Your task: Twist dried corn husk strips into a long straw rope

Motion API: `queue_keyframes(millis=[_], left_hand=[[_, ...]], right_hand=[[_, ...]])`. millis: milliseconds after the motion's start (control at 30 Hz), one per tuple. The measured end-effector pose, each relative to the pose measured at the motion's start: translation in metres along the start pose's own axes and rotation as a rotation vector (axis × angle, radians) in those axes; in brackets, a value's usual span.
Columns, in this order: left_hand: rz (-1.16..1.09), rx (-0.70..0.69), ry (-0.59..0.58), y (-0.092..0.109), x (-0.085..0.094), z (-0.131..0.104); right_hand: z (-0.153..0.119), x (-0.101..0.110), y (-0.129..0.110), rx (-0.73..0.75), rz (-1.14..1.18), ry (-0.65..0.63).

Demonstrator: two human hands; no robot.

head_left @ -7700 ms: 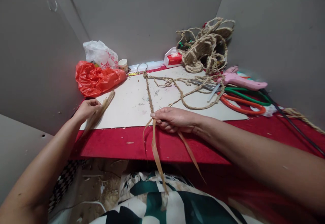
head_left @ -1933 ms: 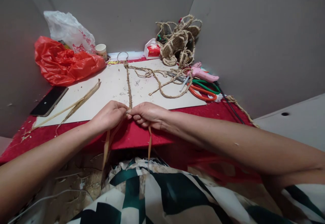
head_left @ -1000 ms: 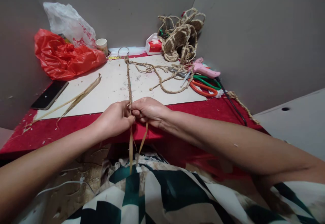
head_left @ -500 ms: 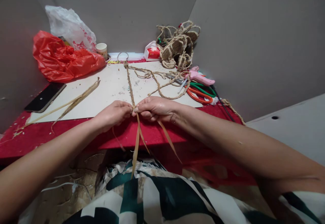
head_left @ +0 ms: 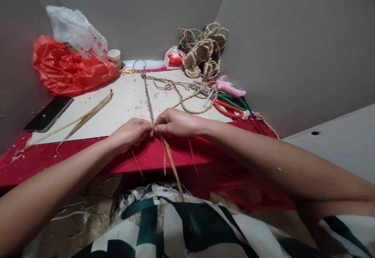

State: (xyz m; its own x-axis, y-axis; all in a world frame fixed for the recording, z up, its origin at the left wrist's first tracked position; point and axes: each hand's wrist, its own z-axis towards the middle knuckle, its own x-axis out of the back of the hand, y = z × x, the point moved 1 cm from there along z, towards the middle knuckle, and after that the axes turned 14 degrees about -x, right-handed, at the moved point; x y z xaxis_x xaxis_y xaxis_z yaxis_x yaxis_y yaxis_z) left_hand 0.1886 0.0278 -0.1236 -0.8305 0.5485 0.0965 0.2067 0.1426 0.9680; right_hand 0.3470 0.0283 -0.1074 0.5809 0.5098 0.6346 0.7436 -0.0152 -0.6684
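Observation:
A braided straw cord point(head_left: 149, 101) runs down the white board from a metal ring point(head_left: 139, 65) toward me. At its near end my left hand point(head_left: 134, 131) pinches the strands from the left. Fingertips touching it there, my right hand point(head_left: 172, 123) is closed on the same spot, thumb and forefinger pressed together. Loose flat straw strips point(head_left: 172, 162) hang from under my hands over the table edge, the longest reaching my lap. Another thin strip point(head_left: 136, 159) dangles below my left hand. The exact crossing of strands is hidden by my fingers.
A white board point(head_left: 125, 111) lies on the red tablecloth point(head_left: 124, 158), with dried husk strips point(head_left: 93, 113) and a phone point(head_left: 48, 113) at left. Behind are a red plastic bag point(head_left: 73, 68) and a paper cup point(head_left: 114, 58). Rightward lie woven straw pieces point(head_left: 200, 55), a pink glue gun point(head_left: 230, 88) and orange-handled scissors point(head_left: 227, 109).
My right hand has turned over so its back faces up more. The long strip under it has swung to the right. Both hands stay at the cord's end.

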Motion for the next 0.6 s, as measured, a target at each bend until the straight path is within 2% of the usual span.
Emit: queue_keyframes(millis=[133,233,300,400,467,533,600], left_hand=[[0.043,-0.030,0.046,-0.003,-0.002,0.001],[0.087,-0.075,0.048,-0.005,-0.003,0.002],[0.096,-0.103,0.045,-0.006,-0.004,0.003],[0.074,-0.122,0.034,-0.006,-0.007,0.003],[0.041,-0.107,0.033,-0.006,-0.009,0.002],[-0.015,-0.079,0.040,-0.006,-0.011,0.001],[-0.076,-0.070,0.045,-0.006,-0.013,0.000]], right_hand=[[-0.006,0.003,0.002,0.029,-0.078,-0.046],[-0.012,0.005,0.003,0.002,-0.126,-0.001],[-0.018,0.002,0.001,-0.030,-0.037,-0.014],[-0.024,-0.013,-0.003,-0.118,0.284,-0.106],[-0.025,-0.026,-0.002,-0.194,0.450,-0.120],[-0.023,-0.038,0.001,-0.225,0.482,-0.095],[-0.022,-0.047,0.003,-0.199,0.420,-0.049]])
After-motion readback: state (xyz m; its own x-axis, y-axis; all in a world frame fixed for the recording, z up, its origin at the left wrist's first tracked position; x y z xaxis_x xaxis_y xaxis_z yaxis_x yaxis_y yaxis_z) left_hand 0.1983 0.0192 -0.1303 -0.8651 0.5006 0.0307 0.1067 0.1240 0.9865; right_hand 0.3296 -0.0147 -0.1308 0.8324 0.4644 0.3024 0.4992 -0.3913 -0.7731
